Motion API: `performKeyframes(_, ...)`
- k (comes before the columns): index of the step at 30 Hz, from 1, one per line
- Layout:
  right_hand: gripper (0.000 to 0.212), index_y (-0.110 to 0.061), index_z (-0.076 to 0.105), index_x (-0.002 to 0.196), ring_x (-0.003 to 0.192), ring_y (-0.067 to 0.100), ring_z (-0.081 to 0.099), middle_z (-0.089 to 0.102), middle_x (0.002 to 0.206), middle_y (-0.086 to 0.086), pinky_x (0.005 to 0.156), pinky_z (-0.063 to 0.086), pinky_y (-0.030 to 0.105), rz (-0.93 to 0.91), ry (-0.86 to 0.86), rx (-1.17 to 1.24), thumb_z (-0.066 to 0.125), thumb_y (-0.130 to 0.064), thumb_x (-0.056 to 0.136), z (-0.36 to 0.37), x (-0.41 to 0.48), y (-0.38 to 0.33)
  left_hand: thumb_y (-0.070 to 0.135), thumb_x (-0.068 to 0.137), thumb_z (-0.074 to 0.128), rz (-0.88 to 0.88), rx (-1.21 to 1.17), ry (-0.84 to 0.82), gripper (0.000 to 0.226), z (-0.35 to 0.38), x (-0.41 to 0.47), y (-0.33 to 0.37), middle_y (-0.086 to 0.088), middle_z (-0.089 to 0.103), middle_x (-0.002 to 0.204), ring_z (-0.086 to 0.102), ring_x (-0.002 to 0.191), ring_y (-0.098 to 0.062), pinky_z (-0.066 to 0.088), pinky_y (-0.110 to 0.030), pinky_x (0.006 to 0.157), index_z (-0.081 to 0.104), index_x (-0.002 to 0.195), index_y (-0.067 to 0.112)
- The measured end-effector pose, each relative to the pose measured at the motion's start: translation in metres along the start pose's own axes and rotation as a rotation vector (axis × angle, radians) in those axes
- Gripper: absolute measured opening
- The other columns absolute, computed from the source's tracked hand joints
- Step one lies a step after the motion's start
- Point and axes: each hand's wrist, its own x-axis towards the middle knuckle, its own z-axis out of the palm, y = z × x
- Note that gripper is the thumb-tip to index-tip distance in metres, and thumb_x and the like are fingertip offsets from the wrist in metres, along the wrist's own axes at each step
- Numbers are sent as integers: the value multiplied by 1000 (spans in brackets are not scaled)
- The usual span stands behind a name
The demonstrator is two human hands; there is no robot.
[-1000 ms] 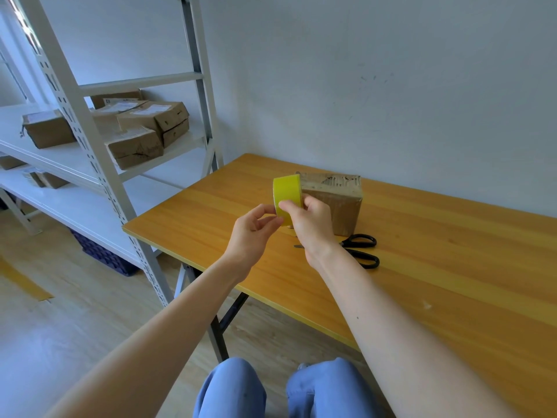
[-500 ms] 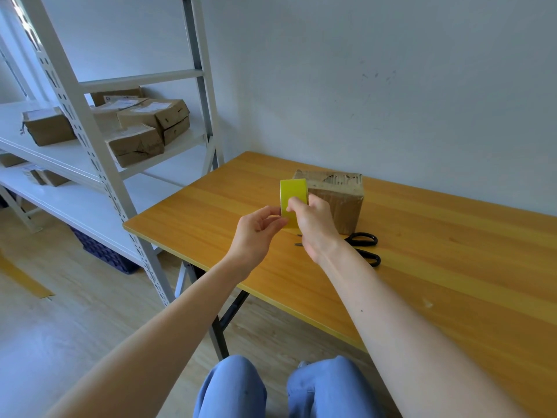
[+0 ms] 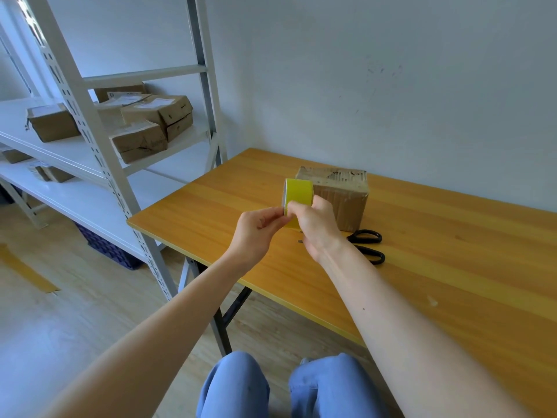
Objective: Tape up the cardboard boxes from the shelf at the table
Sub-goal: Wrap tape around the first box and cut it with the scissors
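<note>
A yellow tape roll [image 3: 298, 190] is held upright above the wooden table [image 3: 452, 267]; my right hand [image 3: 316, 227] grips its lower part. My left hand [image 3: 259, 227] pinches at the roll's left edge with thumb and fingertips. Just behind the roll a cardboard box [image 3: 340, 194] stands on the table, its top worn and rough. Black scissors [image 3: 366, 245] lie on the table to the right of my right wrist. Whether a tape end is lifted is too small to tell.
A white metal shelf [image 3: 90, 158] stands at the left with several cardboard boxes [image 3: 156, 116] on its upper level and more lower down. A dark blue crate [image 3: 108, 251] sits under it. My knees show below the table's front edge.
The roll has turned slightly in my right hand so its yellow face points more at me. My left fingers have closed in and now pinch its left edge.
</note>
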Motion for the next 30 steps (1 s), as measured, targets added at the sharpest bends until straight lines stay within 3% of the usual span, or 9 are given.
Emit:
performKeyframes(3, 22, -7, 51, 79, 74, 21, 44, 48, 77, 8, 65, 34, 30, 11, 21, 4, 44, 13, 75, -1, 1, 5, 8, 92, 61, 13, 45, -21, 21, 0, 2, -1, -1, 72, 106, 64, 93, 4, 45, -6, 80, 72, 110, 6)
performKeyframes(6, 15, -8, 59, 87, 83, 20, 55, 59, 85, 8, 75, 41, 29, 8, -78, 80, 60, 6, 80, -4, 1, 6, 8, 92, 61, -9, 26, -17, 22, -4, 3, -1, 4, 70, 104, 61, 86, 15, 44, -3, 77, 70, 113, 7)
performKeyframes(10, 3, -10, 64, 90, 76, 9, 60, 63, 79, -2, 69, 46, 21, -134, -46, 16, 68, -10, 90, -2, 4, 9, 7, 92, 61, -49, -65, -24, 27, -3, 4, -1, 17, 66, 95, 59, 83, 20, 43, -1, 75, 65, 115, 21)
performKeyframes(14, 3, -1, 59, 94, 71, 12, 53, 56, 76, 2, 68, 44, 23, -182, -71, -100, 58, -3, 92, -2, 6, 10, 10, 93, 60, -109, -142, -39, 22, -3, 3, -7, 8, 72, 104, 64, 100, 3, 47, -13, 88, 70, 112, 17)
performKeyframes(17, 15, 15, 55, 102, 76, 20, 51, 54, 82, 11, 71, 42, 31, -213, -111, -171, 51, 5, 91, -2, 5, 10, 10, 94, 58, -152, -252, -66, 21, -6, 2, -12, 4, 73, 106, 65, 105, -7, 49, -19, 94, 70, 111, 17)
performKeyframes(21, 16, 9, 62, 104, 85, 33, 61, 66, 96, 23, 80, 51, 39, -261, -78, -202, 57, 2, 90, 1, 2, 12, 11, 95, 56, -189, -345, -102, 22, -10, 2, -14, -1, 71, 113, 63, 109, -11, 48, -23, 95, 68, 114, 14)
performKeyframes(25, 12, 0, 66, 97, 73, 10, 60, 67, 85, 6, 67, 47, 15, -367, 16, -255, 65, -11, 91, 9, -1, 12, 17, 92, 59, -201, -402, -138, 33, -13, 2, -16, -5, 68, 119, 61, 116, -17, 44, -34, 105, 63, 123, 7)
performKeyframes(27, 11, -1, 61, 98, 73, 6, 56, 63, 86, 3, 64, 42, 13, -419, 29, -318, 59, -11, 95, 14, -2, 11, 22, 88, 59, -206, -477, -183, 36, -15, 1, -14, -3, 69, 114, 62, 112, -15, 44, -33, 104, 64, 121, 9)
performKeyframes(30, 9, -3, 55, 105, 75, 5, 49, 54, 87, -5, 66, 37, 11, -468, 15, -387, 51, -8, 98, 21, -3, 11, 21, 85, 56, -201, -580, -213, 33, -17, 2, -11, 2, 71, 103, 65, 100, -11, 50, -24, 91, 64, 116, 12)
